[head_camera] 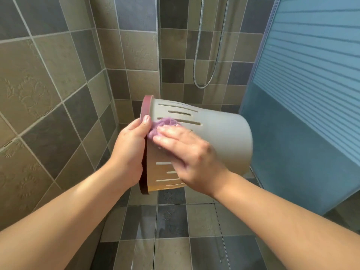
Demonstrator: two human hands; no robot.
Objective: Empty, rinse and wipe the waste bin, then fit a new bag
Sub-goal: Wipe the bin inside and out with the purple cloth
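A grey slotted waste bin (220,133) with a pink rim (145,106) is held on its side in the air, its mouth turned left and its base to the right. My left hand (130,147) grips the rim, thumb over the edge. My right hand (187,152) lies flat on the bin's side and presses a small purple cloth (161,125) against the slots just behind the rim. The inside of the bin is hidden.
Tiled shower walls stand to the left and straight ahead, with a metal shower hose (202,82) hanging on the far wall. A blue frosted partition (303,94) closes off the right. The tiled floor (171,230) below is wet.
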